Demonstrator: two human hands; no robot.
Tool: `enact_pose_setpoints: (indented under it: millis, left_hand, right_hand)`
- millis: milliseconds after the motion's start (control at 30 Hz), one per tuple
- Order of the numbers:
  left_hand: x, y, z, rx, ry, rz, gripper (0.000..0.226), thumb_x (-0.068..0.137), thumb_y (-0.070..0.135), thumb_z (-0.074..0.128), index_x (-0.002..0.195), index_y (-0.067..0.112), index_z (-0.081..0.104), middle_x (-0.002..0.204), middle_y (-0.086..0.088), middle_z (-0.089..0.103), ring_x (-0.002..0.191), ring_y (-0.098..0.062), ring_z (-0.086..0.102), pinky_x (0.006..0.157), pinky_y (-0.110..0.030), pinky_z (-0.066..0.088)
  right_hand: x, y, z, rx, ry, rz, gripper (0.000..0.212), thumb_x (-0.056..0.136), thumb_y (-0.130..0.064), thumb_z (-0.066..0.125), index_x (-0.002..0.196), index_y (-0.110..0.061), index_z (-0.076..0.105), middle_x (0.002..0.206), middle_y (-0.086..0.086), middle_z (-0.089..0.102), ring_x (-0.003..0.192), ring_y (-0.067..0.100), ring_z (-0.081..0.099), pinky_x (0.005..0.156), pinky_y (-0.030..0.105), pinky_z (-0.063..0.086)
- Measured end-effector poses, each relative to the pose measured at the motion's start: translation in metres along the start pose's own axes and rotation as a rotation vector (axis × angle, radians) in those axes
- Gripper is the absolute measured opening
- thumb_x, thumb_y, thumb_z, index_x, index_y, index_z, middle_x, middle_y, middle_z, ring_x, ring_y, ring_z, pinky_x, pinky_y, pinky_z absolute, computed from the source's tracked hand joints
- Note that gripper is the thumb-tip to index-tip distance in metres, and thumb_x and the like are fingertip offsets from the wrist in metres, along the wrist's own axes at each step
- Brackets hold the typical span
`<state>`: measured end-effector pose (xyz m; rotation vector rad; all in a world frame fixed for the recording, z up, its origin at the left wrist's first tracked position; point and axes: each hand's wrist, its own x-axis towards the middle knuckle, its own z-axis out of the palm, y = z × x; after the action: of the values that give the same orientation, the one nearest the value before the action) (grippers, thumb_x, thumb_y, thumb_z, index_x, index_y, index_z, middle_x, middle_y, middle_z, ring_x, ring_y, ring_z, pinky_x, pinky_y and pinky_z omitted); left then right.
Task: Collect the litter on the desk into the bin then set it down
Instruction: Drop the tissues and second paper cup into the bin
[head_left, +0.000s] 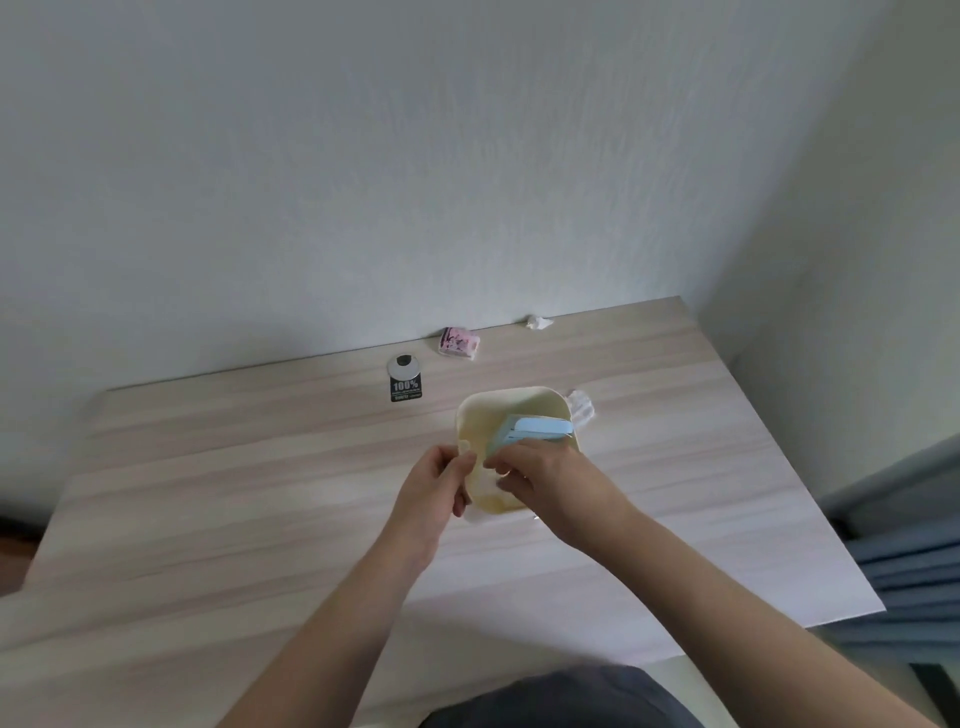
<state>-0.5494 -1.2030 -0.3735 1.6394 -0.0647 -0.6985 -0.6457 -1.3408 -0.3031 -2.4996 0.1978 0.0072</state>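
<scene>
A small cream bin (511, 410) is tipped over the middle of the wooden desk (234, 483), its opening facing me. My left hand (434, 491) grips its near left rim. My right hand (540, 480) is at the bin's mouth, closed on a light blue packet (535, 430) that sticks into the bin. A crumpled white tissue (582, 408) lies just behind the bin on the right. Further back lie a black-and-white tag (405, 379), a pink wrapper (459, 343) and a small white paper ball (538, 322) near the wall.
The desk stands against a white wall (467, 156) at the back and another wall on the right. Its right edge drops off beside grey-blue fabric (914, 545). My dark-clothed lap (561, 699) shows at the near edge.
</scene>
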Motion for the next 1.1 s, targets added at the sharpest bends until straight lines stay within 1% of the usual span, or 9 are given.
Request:
enact_pose_setpoints:
  millis: [167, 333, 500, 600, 633, 700, 867, 967, 1100]
  left_hand:
    - [0.001, -0.004, -0.026, 0.003, -0.012, -0.002, 0.014, 0.095, 0.018, 0.058, 0.094, 0.004, 0.061, 0.052, 0.002, 0.054, 0.044, -0.012, 0.044, 0.047, -0.022, 0.038]
    - [0.003, -0.008, -0.053, 0.002, -0.024, -0.014, 0.015, 0.094, 0.021, 0.058, 0.094, 0.007, 0.061, 0.053, 0.003, 0.054, 0.044, -0.011, 0.045, 0.054, -0.027, 0.039]
    - [0.006, -0.015, -0.079, 0.018, -0.024, -0.045, 0.02, 0.09, 0.027, 0.06, 0.095, 0.008, 0.062, 0.051, 0.007, 0.054, 0.044, -0.01, 0.045, 0.057, -0.028, 0.04]
    - [0.008, -0.02, -0.093, 0.028, -0.024, -0.058, 0.022, 0.089, 0.027, 0.061, 0.095, 0.006, 0.062, 0.052, 0.005, 0.053, 0.044, -0.01, 0.045, 0.058, -0.029, 0.04]
    - [0.009, -0.022, -0.097, 0.032, -0.027, -0.062, 0.022, 0.09, 0.027, 0.061, 0.095, 0.006, 0.061, 0.053, 0.004, 0.054, 0.045, -0.011, 0.045, 0.058, -0.03, 0.039]
    - [0.011, -0.025, -0.103, 0.037, -0.026, -0.066, 0.021, 0.091, 0.026, 0.061, 0.095, 0.005, 0.062, 0.055, 0.002, 0.053, 0.045, -0.011, 0.045, 0.059, -0.031, 0.039]
    - [0.015, -0.031, -0.113, 0.067, -0.024, -0.087, 0.021, 0.092, 0.026, 0.059, 0.097, 0.006, 0.061, 0.047, 0.008, 0.05, 0.043, -0.009, 0.045, 0.059, -0.031, 0.04]
    - [0.017, -0.034, -0.114, 0.077, -0.021, -0.096, 0.02, 0.092, 0.026, 0.059, 0.096, 0.006, 0.061, 0.047, 0.009, 0.05, 0.043, -0.009, 0.045, 0.057, -0.03, 0.039]
    - [0.02, -0.034, -0.114, 0.075, -0.028, -0.103, 0.018, 0.093, 0.026, 0.059, 0.097, 0.008, 0.062, 0.047, 0.007, 0.049, 0.044, -0.01, 0.046, 0.058, -0.031, 0.039]
  right_hand:
    - [0.002, -0.016, 0.01, 0.032, 0.043, 0.012, 0.028, 0.101, -0.019, 0.045, 0.123, -0.02, 0.063, 0.113, -0.002, 0.069, 0.103, 0.016, 0.062, 0.083, 0.024, 0.046]
    - [0.0, -0.026, 0.004, 0.116, 0.307, -0.011, 0.021, 0.094, -0.008, 0.056, 0.109, -0.014, 0.07, 0.097, -0.001, 0.073, 0.09, 0.015, 0.068, 0.078, 0.023, 0.049]
    - [0.004, -0.013, -0.004, 0.084, 0.471, 0.073, 0.02, 0.094, -0.007, 0.056, 0.103, -0.017, 0.07, 0.094, -0.003, 0.073, 0.085, 0.01, 0.069, 0.074, 0.028, 0.055]
    - [0.007, 0.005, -0.005, 0.07, 0.507, 0.196, 0.021, 0.094, -0.01, 0.055, 0.103, -0.022, 0.069, 0.093, -0.009, 0.072, 0.082, -0.001, 0.063, 0.07, 0.009, 0.046]
    - [0.007, 0.011, -0.003, 0.061, 0.503, 0.237, 0.02, 0.094, -0.011, 0.055, 0.104, -0.023, 0.068, 0.094, -0.01, 0.071, 0.082, -0.002, 0.061, 0.068, 0.004, 0.042]
    - [0.008, 0.022, 0.006, 0.053, 0.488, 0.301, 0.019, 0.094, -0.013, 0.055, 0.104, -0.022, 0.069, 0.096, -0.007, 0.071, 0.081, 0.002, 0.06, 0.065, 0.004, 0.04]
    - [0.006, 0.044, 0.038, 0.035, 0.305, 0.435, 0.026, 0.094, -0.014, 0.056, 0.117, -0.02, 0.064, 0.111, 0.002, 0.065, 0.085, 0.013, 0.06, 0.074, 0.022, 0.039]
    - [0.008, 0.059, 0.055, -0.032, 0.091, 0.473, 0.039, 0.094, -0.017, 0.055, 0.133, -0.02, 0.053, 0.129, 0.005, 0.055, 0.106, 0.021, 0.059, 0.087, 0.028, 0.042]
    - [0.023, 0.078, 0.076, -0.124, -0.064, 0.497, 0.052, 0.096, -0.025, 0.053, 0.145, -0.023, 0.038, 0.148, 0.005, 0.038, 0.129, 0.027, 0.041, 0.107, 0.036, 0.035]
